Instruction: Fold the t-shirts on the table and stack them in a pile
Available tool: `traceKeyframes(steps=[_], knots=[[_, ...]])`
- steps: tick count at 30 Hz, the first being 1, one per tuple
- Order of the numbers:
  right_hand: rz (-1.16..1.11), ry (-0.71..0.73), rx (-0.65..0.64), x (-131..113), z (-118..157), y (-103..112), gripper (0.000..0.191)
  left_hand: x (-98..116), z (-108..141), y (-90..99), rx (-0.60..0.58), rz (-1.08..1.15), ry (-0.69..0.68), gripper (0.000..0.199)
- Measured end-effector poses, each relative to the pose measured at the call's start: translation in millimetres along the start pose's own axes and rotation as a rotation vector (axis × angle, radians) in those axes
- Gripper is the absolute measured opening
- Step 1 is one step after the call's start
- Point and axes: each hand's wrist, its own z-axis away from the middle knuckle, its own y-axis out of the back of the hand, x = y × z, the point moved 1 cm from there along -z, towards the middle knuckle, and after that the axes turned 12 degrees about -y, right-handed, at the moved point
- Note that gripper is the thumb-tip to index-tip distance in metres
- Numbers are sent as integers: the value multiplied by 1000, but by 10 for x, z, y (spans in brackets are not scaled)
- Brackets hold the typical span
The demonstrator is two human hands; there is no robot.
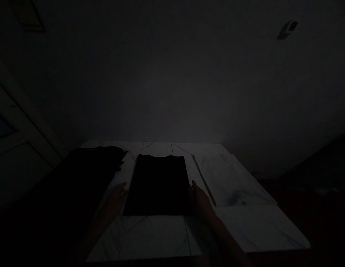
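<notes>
The picture is very dark. A black folded cloth [159,185], nearly rectangular, lies flat on a white marble-patterned table [158,237]. Just off its left edge is my left hand [116,198], fingers slightly curled and apart, with nothing seen in it. My right hand [198,196] is at the cloth's right edge, its fingertips by the border; whether they pinch the fabric is too dark to tell. A large dark pile of cloth [78,178] covers the table's left side.
Right of the black cloth lies a pale, marble-patterned sheet or panel [233,180] with a dark left edge. Behind the table rises a plain wall [166,81] with a small fixture [289,29] at upper right. A panelled door [19,137] stands at the left.
</notes>
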Motion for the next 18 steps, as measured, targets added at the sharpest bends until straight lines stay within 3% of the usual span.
traceKeyframes(steps=[3, 5, 10, 14, 18], knots=[[16, -141, -43, -244, -228, 113, 50, 290, -258, -92, 87, 383, 244, 50], [-12, -192, -91, -311, -319, 150, 41, 397, -355, -139, 30, 472, 347, 36], [-176, -182, -165, -306, -317, 146, 28, 488, -468, -193, -265, 404, 405, 24], [-249, -172, -150, -368, -274, 146, 28, 603, -488, -232, -225, 377, 419, 10], [-561, -313, -200, -410, -287, 155, 39, 627, -453, -264, -212, 417, 514, 9]])
